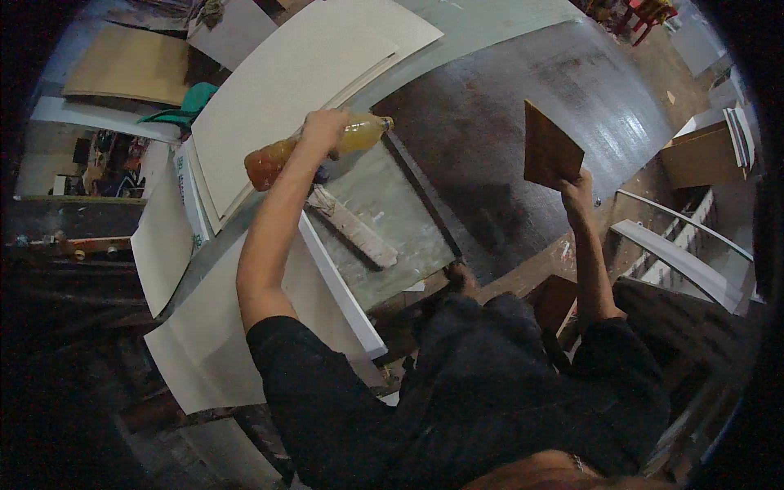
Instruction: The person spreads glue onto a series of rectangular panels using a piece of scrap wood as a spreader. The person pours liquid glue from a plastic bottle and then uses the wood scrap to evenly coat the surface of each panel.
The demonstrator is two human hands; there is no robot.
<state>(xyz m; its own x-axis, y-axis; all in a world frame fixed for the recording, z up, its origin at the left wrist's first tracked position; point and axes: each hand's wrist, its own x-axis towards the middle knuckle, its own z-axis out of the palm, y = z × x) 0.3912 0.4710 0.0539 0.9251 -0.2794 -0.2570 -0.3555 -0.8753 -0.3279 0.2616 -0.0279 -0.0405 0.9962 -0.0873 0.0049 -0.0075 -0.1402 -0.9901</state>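
Observation:
My left hand [325, 131] is wrapped round a clear plastic bottle [364, 132] of amber liquid. The bottle lies on its side in the air, its neck pointing right toward a dark brown, glossy sheet [523, 106]. Part of the bottle is hidden behind my hand and forearm. Over the right part of that sheet, my right hand [576, 191] grips a thin flat brown rectangular board [550, 149] by its lower corner. A long whitish, stained bar [354, 229] rests on the grey-green tabletop [408, 253], below the bottle.
Large cream sheets [286, 73] are stacked at the upper left, with more pale panels [220, 327] nearer me. A white strip [339, 286] lies along the near left side. Cardboard [698, 155] and white panels [678, 257] stand at the right. A red plastic chair [652, 16] is far off.

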